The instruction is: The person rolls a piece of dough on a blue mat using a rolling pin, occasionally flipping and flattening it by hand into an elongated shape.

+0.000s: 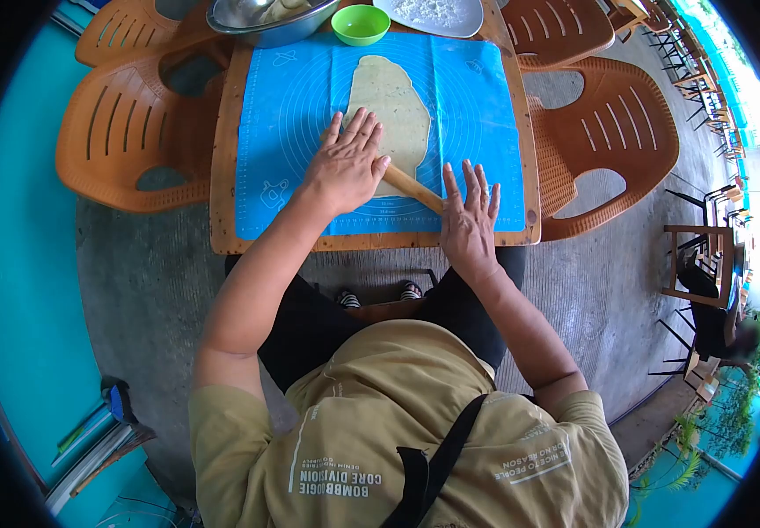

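A wooden rolling pin (412,187) lies slantwise across the near part of a flat, oblong sheet of dough (390,101). My left hand (345,169) rests over the pin's upper left end, palm down with its fingers stretched out. Over the lower right end is my right hand (470,220), also flat, fingers spread and pointing away from me. Both palms hide the ends of the pin. Beneath the dough is a blue silicone mat (288,114) printed with circles and a ruler scale.
At the far edge of the wooden table (224,189) stand a metal bowl (296,31) with pale dough, a green bowl (361,26) and a white plate (406,19) of flour. Orange chairs (134,123) flank both sides. Another person (716,330) sits far right.
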Motion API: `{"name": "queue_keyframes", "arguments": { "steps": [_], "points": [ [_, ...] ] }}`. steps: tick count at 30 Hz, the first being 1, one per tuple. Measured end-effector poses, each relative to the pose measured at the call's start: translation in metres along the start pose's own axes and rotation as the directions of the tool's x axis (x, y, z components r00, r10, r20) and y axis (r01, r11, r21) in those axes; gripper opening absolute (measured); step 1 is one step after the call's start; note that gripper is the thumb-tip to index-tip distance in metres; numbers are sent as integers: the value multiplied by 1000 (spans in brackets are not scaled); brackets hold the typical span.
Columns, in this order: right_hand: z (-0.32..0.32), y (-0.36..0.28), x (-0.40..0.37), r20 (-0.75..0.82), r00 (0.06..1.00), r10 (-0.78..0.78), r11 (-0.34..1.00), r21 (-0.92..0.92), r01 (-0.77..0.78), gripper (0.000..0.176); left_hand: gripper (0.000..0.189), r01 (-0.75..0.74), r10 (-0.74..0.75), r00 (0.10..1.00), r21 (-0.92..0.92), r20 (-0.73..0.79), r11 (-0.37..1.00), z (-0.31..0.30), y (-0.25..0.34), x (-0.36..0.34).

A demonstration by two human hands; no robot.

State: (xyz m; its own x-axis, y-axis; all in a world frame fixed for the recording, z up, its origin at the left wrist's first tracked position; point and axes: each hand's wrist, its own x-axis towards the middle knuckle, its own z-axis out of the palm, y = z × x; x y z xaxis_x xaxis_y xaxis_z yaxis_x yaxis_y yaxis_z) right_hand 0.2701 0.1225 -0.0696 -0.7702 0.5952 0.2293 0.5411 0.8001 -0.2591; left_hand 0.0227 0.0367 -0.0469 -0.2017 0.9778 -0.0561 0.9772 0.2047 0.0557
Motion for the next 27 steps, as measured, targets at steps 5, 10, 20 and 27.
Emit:
{"name": "queue_keyframes", "arguments": {
  "steps": [5,10,20,27],
  "points": [
    [3,9,6,-77,997,28,998,59,-23,64,67,46,-51,993,50,102,998,-7,8,18],
    [8,20,17,-150,988,28,999,-34,-34,61,67,62,-69,993,75,91,995,-2,11,39],
    [-16,12,7,-184,971,-152,988,-51,146,39,68,84,-89,993,70,71,994,6,17,60],
    [-6,26,16,-165,977,-134,987,71,147,38,65,38,-55,990,-131,-130,991,9,4,71]
  ]
}}
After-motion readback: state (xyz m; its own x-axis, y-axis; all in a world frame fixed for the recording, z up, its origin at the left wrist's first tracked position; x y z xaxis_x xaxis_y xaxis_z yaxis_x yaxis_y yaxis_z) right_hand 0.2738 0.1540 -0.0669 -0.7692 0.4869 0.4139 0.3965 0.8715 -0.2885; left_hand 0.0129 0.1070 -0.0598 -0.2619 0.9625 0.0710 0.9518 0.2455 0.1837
